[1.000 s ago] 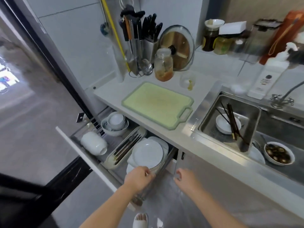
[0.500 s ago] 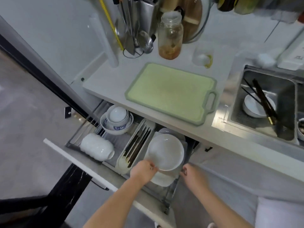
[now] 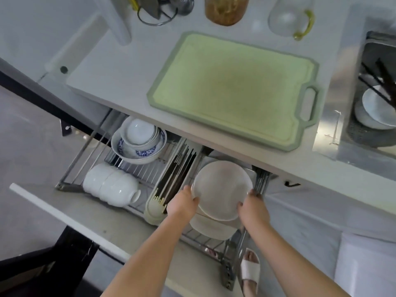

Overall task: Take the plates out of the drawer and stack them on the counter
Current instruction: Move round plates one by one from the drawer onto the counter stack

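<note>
Basically both hands were on the top plate (image 3: 221, 189) over the open drawer (image 3: 70, 213), one on each side. Left hand (image 3: 183, 203) gripped the plate's left rim, thumb over the edge; right hand (image 3: 252, 207) gripped the right rim, fingers curled at the edge. Hands were apart with the plate between them. Plate was white, round, tilted a bit, sitting at the right end of the drawer's wire rack. Below it another white plate (image 3: 211, 229) showed, partly covered by the top one; how many more were under there, cannot tell. Just left of the plates was a pale tray of dark chopsticks (image 3: 177, 174). Further left, white bowls (image 3: 111, 187) lay on their side in a row, and behind them a blue-patterned bowl (image 3: 139, 148) held smaller white bowls. Counter (image 3: 111, 71) above the drawer held a green cutting board (image 3: 233, 88), with a clear jug (image 3: 287, 18) with a yellow handle and a jar (image 3: 226, 9) behind it. Sink (image 3: 377, 99) at far right had a white bowl and dark chopsticks in it. One foot in a white sandal (image 3: 249, 270) showed on the floor under the right arm
</note>
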